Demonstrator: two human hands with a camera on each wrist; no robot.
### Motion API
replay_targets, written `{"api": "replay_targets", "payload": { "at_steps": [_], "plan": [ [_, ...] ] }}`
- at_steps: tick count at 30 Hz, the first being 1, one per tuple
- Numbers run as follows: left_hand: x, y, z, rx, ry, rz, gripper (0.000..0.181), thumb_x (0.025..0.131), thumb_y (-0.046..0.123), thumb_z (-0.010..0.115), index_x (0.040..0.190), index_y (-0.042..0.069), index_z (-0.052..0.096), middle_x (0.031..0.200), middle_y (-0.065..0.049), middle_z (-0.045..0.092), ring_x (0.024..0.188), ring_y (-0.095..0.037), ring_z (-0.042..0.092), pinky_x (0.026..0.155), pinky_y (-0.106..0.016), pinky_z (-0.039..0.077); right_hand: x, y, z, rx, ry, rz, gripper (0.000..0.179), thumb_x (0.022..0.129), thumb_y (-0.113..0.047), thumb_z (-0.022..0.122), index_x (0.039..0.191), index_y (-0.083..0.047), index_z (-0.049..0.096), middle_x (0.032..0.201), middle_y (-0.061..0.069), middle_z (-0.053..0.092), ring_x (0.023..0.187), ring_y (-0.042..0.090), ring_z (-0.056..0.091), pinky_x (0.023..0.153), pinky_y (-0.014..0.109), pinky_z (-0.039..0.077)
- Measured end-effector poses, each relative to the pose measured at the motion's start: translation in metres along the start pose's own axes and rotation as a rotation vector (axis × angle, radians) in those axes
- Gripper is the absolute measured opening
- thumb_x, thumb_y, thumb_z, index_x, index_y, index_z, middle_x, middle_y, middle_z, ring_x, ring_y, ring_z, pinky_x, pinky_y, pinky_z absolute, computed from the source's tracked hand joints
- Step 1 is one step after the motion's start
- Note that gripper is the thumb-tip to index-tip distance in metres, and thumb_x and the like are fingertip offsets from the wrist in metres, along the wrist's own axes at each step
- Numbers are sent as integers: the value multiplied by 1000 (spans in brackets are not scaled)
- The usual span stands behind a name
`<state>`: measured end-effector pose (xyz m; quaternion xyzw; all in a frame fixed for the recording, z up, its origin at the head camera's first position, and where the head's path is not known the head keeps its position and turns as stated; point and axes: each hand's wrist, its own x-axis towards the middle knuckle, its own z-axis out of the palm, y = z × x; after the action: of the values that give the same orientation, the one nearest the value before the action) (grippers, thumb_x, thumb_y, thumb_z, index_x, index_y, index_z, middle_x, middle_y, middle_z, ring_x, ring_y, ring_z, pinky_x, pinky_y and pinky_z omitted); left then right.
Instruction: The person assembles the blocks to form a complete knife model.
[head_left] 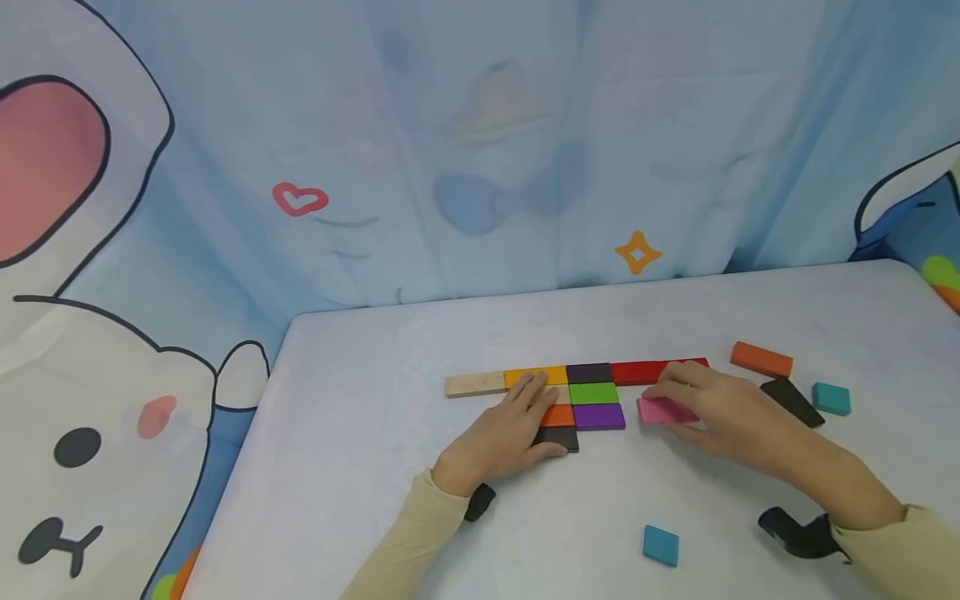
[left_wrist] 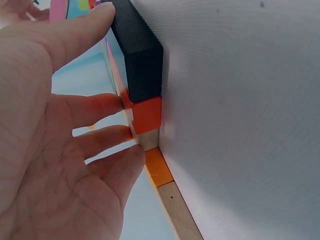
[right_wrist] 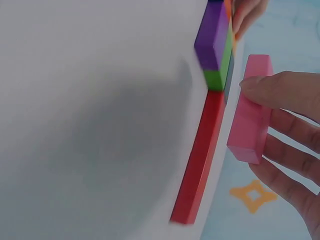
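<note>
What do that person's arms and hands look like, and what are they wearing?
The left sleeve and right sleeve are plain beige. The left hand and right hand wear no gloves. A small black wrist device shows beside the left sleeve, and a larger, curved black wrist device beside the right sleeve.

White table (head_left: 360, 433) before blue printed curtain (head_left: 450, 83)
Cartoon animal (head_left: 112, 475) at left, red heart (head_left: 294, 212), orange star (head_left: 624, 250), faded blue shape (head_left: 468, 202), perhaps a bow.
</note>
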<state>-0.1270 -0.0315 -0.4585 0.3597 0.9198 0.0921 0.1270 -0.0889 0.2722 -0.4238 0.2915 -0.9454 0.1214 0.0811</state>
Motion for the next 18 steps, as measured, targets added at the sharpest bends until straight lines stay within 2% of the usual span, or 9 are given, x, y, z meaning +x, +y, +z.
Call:
{"api": "replay_targets", "payload": {
  "at_steps": [7,10,18],
  "plan": [
    [0,-1,-1,-2,-10,-2,79,104,53,59,163,7,35,174,-13,18,161,-28,14,123,-35,33,20,-30,14,42,-54,-69,47,71,-16,98,113,-10,78,111,10,69,104,31,69,81,43,64],
    [-1,0,-2,-11,-9,-3,79,104,53,59,163,7,35,174,-13,17,161,-27,13,122,-35,34,25,-39,21,50,-71,-95,43,73,-16,97,111,-9,79,109,9,69,103,29,70,84,43,63],
    [-1,-1,-2,-19,-9,-1,79,104,53,58,163,7,35,174,-13,17,161,-27,12,121,-34,35,32,-50,31,67,-132,-65,40,74,-18,97,110,-9,79,105,6,68,99,24,69,84,40,63]
  ]
}}
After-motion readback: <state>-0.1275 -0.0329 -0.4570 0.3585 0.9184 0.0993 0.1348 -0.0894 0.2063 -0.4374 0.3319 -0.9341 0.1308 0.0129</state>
